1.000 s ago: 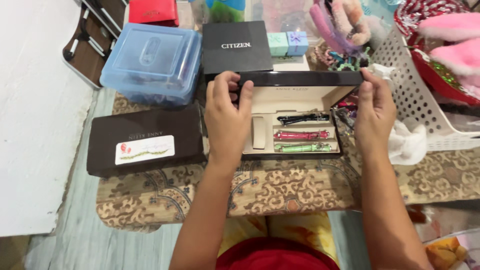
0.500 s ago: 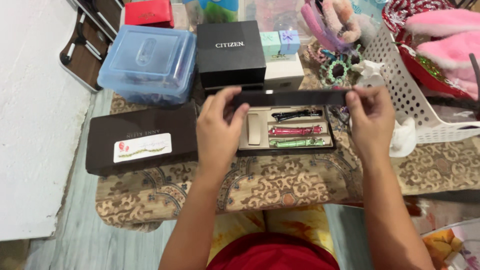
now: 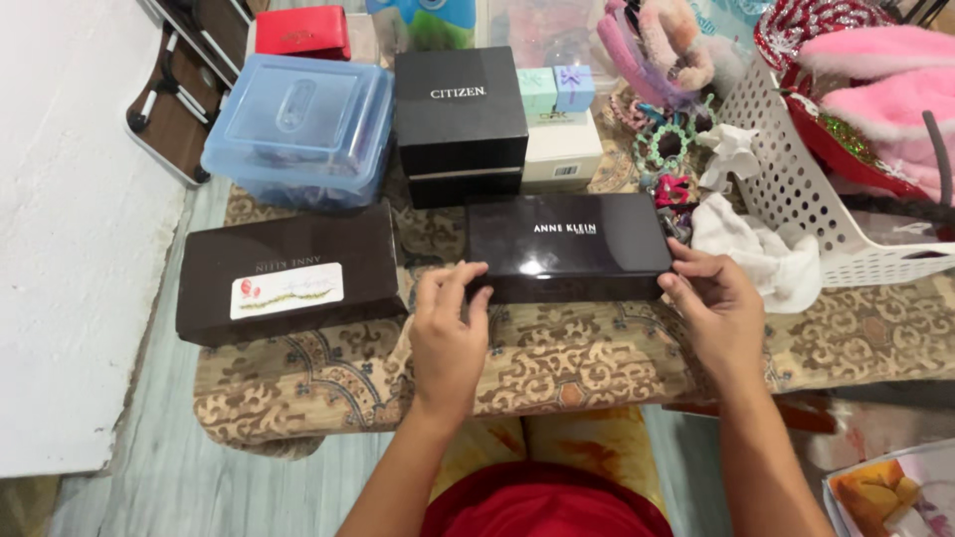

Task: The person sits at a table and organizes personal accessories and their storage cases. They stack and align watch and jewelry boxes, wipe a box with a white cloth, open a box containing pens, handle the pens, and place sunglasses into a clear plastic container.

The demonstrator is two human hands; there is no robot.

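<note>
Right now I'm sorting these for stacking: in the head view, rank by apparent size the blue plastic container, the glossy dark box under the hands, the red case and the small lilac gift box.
1. Blue plastic container and glossy dark box: alike, unranked; the box sits nearer the camera.
2. Red case, partly cut off at the frame's top.
3. Small lilac gift box.

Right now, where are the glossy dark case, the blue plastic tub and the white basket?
glossy dark case [image 3: 569, 244], head view, middle of its shut lid.
blue plastic tub [image 3: 296, 124], head view, its clear lid.
white basket [image 3: 796, 189], head view, its perforated side wall.
</note>
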